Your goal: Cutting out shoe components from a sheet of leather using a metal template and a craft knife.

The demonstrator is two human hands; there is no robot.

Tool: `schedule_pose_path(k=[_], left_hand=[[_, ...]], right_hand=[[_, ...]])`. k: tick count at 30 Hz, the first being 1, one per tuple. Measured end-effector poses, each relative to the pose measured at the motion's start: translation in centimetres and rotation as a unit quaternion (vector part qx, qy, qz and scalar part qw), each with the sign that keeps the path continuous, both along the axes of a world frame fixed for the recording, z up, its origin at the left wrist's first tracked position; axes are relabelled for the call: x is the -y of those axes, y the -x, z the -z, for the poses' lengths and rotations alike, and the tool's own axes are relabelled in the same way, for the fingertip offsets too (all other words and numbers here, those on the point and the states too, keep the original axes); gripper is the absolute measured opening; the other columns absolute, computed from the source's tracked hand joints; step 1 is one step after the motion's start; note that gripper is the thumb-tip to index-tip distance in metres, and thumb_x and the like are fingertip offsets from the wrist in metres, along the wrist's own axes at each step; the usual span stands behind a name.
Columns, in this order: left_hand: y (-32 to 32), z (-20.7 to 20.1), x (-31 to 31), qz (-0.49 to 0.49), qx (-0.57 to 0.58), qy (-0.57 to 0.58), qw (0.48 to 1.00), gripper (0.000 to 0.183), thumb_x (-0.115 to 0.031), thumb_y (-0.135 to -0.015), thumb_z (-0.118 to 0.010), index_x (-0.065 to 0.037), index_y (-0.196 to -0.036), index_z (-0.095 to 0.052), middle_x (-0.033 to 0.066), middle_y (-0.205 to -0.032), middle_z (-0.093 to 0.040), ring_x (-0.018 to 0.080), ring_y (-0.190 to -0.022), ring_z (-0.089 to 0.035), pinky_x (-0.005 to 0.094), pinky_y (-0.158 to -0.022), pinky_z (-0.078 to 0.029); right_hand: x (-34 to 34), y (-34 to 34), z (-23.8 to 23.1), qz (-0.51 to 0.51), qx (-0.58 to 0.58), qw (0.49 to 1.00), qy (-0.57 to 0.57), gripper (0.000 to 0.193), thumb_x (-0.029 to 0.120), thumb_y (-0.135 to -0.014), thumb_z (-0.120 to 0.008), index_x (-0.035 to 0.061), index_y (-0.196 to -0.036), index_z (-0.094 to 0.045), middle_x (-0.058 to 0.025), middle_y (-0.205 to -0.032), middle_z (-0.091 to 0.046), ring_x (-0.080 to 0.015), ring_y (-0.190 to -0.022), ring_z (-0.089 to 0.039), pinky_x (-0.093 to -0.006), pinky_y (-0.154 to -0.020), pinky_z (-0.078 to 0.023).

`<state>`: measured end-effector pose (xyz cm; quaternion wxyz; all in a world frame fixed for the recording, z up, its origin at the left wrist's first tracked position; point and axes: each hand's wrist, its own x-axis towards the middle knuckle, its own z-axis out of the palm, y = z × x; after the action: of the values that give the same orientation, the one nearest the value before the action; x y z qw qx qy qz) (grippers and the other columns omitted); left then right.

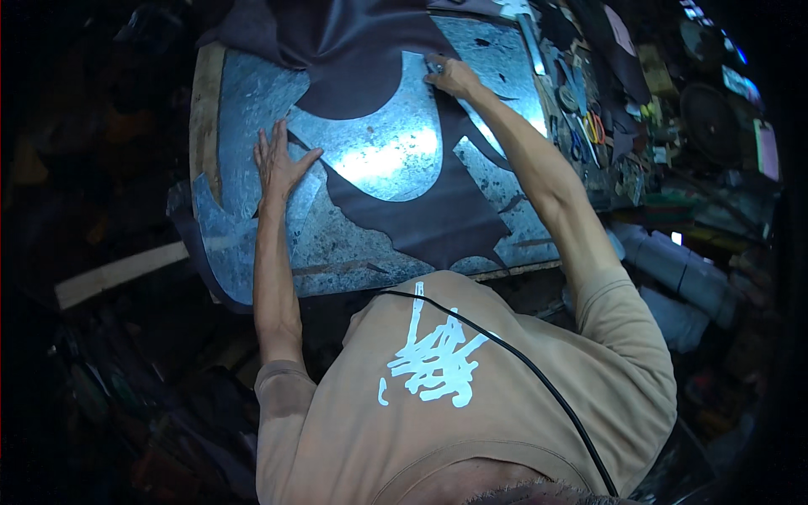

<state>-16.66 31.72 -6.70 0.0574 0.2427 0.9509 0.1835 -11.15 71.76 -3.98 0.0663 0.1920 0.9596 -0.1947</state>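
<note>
Brown leather [425,217] lies on the metal tabletop [337,237]. Smooth curved edges look done; ragged lower edge looks untrimmed. Left hand [282,166] spread, grip wide, seemingly empty. Right hand [454,78] bent by upper leather; can't tell if its grip holds anything.

Two bare hands [283,167], dark leather [358,38], mottled worktop [337,240]

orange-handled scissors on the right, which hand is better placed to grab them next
Right, probably: the right hand is nearer the orange-handled scissors, which lie on its side, while the left hand would have to reach across the shiny curved sheet.
</note>
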Motion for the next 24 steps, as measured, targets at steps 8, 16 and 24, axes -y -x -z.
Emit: schedule_pose_path(k=[8, 16, 24], left_hand=[[-0.1, 0.1, -0.6, 0.031, -0.039, 0.007, 0.999, 0.118, -0.076, -0.060, -0.072, -0.013, -0.151, -0.030, 0.0136, -0.156, -0.029, 0.0399, -0.146, -0.014, 0.0548, -0.118, -0.010], [-0.5, -1.1, -0.8, 0.083, -0.029, 0.066, 0.994, 0.112, -0.073, -0.061, -0.073, -0.009, -0.146, -0.037, 0.0154, -0.155, -0.031, 0.0436, -0.144, -0.019, 0.0583, -0.115, -0.016], [-0.7, -0.6, -0.7, 0.102, -0.025, 0.051, 0.993, 0.118, -0.075, -0.062, -0.071, -0.009, -0.150, -0.030, 0.0167, -0.156, -0.026, 0.0406, -0.146, -0.016, 0.0562, -0.117, -0.010]], right_hand=[[-4.0, 2.1, 1.8, -0.095, -0.010, 0.995, 0.005, 0.066, 0.052, -0.084, -0.064, 0.0167, -0.138, -0.052, -0.0238, -0.120, -0.063, -0.0383, -0.113, -0.060, -0.0426, -0.097, -0.046], [-4.5, -1.0, 3.0, -0.078, -0.019, 0.993, 0.082, 0.056, 0.043, -0.087, -0.065, 0.0195, -0.136, -0.054, -0.0200, -0.105, -0.069, -0.0344, -0.100, -0.066, -0.0427, -0.092, -0.049], [-2.7, -4.1, 0.3, 0.085, -0.051, 0.976, 0.192, 0.048, 0.024, -0.086, -0.070, 0.0160, -0.132, -0.058, -0.0088, -0.066, -0.061, -0.0175, -0.060, -0.061, -0.0362, -0.061, -0.050]])
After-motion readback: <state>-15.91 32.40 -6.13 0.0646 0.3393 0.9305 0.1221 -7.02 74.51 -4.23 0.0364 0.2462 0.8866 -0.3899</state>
